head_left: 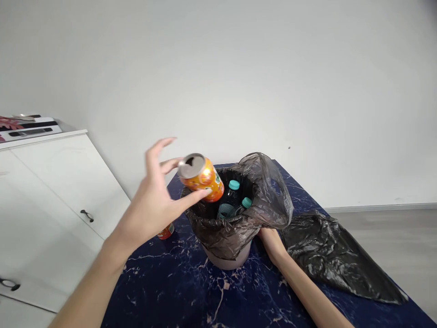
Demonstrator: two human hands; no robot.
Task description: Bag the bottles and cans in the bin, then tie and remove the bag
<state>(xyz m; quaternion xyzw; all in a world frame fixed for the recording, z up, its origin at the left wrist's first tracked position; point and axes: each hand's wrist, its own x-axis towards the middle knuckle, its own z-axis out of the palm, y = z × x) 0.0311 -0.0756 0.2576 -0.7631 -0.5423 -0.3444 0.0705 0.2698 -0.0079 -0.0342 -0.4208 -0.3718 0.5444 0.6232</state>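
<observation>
**Loose can over the bin**

The left hand holds the orange can tilted over the lined bin, its grip wide and only fingertips touching; so light a pinch could drop it onto the table. The right hand sits behind the bag; its grip cannot be told.

I see a glossy printed metal can with a dull bare-metal top. Thin black plastic liner, crinkled and shiny, over a smooth matt bin. Table: polished dark-blue marble look. Far left, a cabinet in smooth white satin.
</observation>
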